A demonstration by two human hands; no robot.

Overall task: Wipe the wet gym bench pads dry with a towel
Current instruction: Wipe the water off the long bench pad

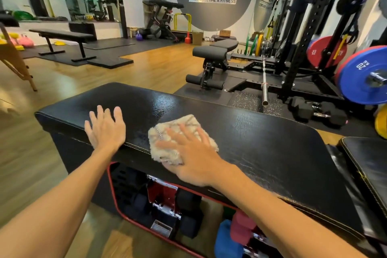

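The towel is pressed flat under the spread fingers of the right hand near the front edge of the bench pad, whose long axis runs left to right. The left hand, flat and empty, is braced just beside it. A wet sheen is seen beyond the towel; a second pad adjoins at right in a gym with a wooden floor.

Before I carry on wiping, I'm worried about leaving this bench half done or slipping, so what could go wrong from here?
1. The towel is small and folded, so it may soak through and smear rather than dry the pad.
2. Wet sheen shows just beyond the towel; that patch could be missed.
3. The left hand rests flat near the pad's front edge and might slide on a damp surface while the right hand pushes.
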